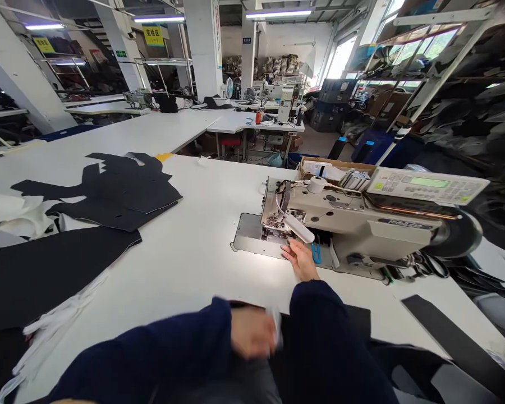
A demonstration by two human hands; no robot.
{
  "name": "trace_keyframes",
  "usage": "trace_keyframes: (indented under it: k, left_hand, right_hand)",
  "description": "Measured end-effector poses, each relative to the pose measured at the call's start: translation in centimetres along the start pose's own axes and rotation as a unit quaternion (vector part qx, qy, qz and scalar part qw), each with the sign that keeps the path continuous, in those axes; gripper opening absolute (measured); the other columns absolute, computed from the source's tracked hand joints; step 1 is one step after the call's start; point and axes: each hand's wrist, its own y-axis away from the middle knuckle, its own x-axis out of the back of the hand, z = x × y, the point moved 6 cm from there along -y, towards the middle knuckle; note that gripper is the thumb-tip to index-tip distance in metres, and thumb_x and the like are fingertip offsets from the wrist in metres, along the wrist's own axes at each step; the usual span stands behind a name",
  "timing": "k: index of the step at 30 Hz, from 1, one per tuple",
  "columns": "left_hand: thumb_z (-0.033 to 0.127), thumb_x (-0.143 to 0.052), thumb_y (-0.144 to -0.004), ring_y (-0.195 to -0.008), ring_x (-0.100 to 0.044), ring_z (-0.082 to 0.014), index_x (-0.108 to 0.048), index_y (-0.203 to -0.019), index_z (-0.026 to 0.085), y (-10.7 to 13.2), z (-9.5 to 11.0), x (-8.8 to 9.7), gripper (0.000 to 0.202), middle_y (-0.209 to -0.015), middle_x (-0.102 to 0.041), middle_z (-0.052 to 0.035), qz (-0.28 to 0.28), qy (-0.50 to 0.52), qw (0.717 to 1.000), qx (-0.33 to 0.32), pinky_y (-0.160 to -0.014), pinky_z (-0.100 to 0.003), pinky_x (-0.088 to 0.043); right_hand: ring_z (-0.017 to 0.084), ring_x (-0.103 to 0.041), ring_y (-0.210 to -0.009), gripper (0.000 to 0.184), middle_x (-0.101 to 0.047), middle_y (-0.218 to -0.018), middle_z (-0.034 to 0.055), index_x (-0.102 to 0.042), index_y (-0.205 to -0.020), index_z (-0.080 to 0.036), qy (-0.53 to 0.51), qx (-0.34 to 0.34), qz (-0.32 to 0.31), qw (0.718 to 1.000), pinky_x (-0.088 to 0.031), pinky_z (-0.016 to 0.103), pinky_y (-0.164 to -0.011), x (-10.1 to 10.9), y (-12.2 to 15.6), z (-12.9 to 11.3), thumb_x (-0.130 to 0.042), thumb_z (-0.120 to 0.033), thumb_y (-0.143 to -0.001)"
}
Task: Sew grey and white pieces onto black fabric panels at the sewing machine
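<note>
My right hand rests at the front edge of the sewing machine, its fingers stretched out and slightly apart. Its fingertips are by the metal bed plate, just below the white lamp on the machine head. A blue clip-shaped piece is just right of the fingers. Low in front of my body, my left hand is smeared by motion, with its fingers looking curled. A whitish blurred thing shows at those fingers, too unclear to name. Dark material lies around my lap under both sleeves.
Black cut fabric pieces are heaped on the white table at left, beside white strips. A control panel tops the machine, with a cardboard box behind it. One black strip lies at right.
</note>
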Motion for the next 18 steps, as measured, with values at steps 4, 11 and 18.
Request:
trace_keyframes:
  k: [4,11,18]
  left_hand:
    - [0.025,-0.054,-0.081,-0.097,-0.059,-0.0107,-0.067,-0.098,0.03,0.4,1.7,0.7,0.022,-0.112,-0.061,0.0057,-0.016,0.09,0.995,-0.047,-0.083,-0.015,-0.048]
    - [0.023,-0.04,-0.09,-0.122,-0.046,-0.0232,-0.053,-0.122,0.015,-6.3,-11.5,2.3,0.036,-0.131,-0.052,-0.0094,0.125,-0.017,0.958,0.257,-0.105,-0.041,-0.035]
    - [0.039,-0.042,-0.089,-0.136,-0.03,-0.028,-0.043,-0.135,0.005,-9.1,-14.6,-2.8,0.058,-0.145,-0.038,-0.0152,0.15,-0.028,0.934,0.324,-0.112,-0.045,-0.026]
  right_hand:
    - [0.023,-0.066,-0.088,0.041,-0.065,-0.091,0.0092,-0.056,-0.093,-0.02,-0.088,-0.027,0.052,0.994,-0.054,0.041,-0.074,-1.4,-1.5,2.2,-0.049,-0.056,-0.077]
    - [0.025,-0.057,-0.103,0.029,-0.063,-0.107,0.0107,-0.057,-0.094,-0.019,0.091,0.022,0.029,0.995,-0.04,0.046,-0.094,0.4,0.4,1.1,-0.046,-0.042,-0.081]
    - [0.027,-0.051,-0.105,0.018,-0.063,-0.098,0.0111,-0.058,-0.089,-0.016,0.383,0.099,-0.096,0.913,-0.029,0.043,-0.101,-1.3,-1.3,0.4,-0.045,-0.019,-0.077]
